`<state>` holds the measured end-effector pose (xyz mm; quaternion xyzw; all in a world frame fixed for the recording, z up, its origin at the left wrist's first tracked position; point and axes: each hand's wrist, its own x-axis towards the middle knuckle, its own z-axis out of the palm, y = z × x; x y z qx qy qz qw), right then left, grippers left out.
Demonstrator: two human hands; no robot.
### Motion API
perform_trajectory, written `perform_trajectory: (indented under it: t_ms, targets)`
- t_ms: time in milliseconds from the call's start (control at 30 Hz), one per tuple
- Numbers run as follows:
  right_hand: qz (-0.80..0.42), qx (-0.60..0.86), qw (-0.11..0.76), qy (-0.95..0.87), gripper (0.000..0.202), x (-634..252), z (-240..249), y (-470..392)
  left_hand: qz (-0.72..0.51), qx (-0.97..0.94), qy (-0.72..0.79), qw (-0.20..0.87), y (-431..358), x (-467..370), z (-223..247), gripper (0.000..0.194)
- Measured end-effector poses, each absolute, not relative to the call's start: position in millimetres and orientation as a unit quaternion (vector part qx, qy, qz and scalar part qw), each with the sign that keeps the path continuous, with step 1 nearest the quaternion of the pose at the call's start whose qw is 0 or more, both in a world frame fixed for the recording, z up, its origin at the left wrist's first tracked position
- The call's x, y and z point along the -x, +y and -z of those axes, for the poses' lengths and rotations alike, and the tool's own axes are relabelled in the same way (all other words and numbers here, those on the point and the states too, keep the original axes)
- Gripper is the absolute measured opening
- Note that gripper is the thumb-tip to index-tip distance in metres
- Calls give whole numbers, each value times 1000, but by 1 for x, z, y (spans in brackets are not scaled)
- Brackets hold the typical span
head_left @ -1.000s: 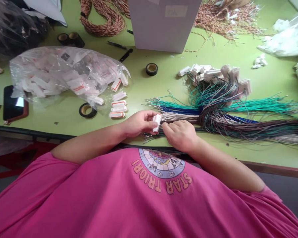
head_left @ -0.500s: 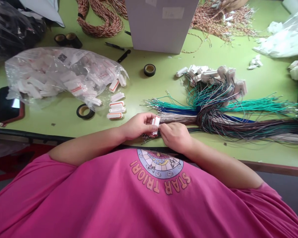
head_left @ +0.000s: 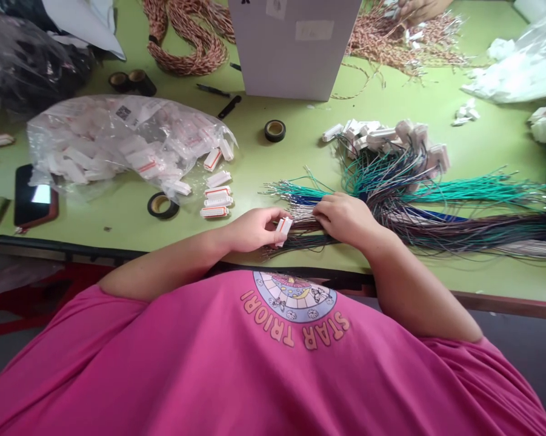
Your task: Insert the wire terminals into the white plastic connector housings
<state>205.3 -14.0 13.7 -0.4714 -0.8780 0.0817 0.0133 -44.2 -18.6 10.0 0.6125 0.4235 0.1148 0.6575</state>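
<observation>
My left hand (head_left: 257, 230) is closed on a white plastic connector housing (head_left: 283, 228) with an orange stripe, pinched between thumb and fingers near the table's front edge. To its right, my right hand (head_left: 348, 219) reaches over the loose ends of a wire bundle (head_left: 302, 212). Its fingertips are bent together on the white and brown wires; how many they grip is hidden. Green and blue wires (head_left: 295, 195) fan out just behind. Several connector housings (head_left: 217, 192) lie in a column left of the hands.
A clear bag of housings (head_left: 95, 136) lies at left, beside a phone (head_left: 35, 197) and tape rolls (head_left: 162, 206). Wired connectors (head_left: 382, 136) are heaped behind the bundle. A grey box (head_left: 295, 54) stands at the back. Another person's hand (head_left: 420, 9) is over twisted wires (head_left: 404, 45).
My right hand has moved away from the connector housing, right and farther back, onto the wires. My left hand still holds the housing, now tilted a little. The view has shifted slightly.
</observation>
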Motion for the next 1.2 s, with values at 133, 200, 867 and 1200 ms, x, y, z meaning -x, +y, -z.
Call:
perform_trajectory:
  t_ms: [133,200,867,1200]
  targets:
    - [-119,465,54,-876,21,-207,-11,-12,-113,-604,426,664,-19,41,-15,43]
    - [-135,481,81,-862,18,-210,-11,-10,-96,-632,436,634,-20,40,-20,43]
    - [-361,526,349,-686,17,-212,-20,-11,-250,-470,408,742,3,5,-22,46]
    - [-187,495,270,-804,25,-197,-13,-28,-267,-389,369,801,4,12,-1,55]
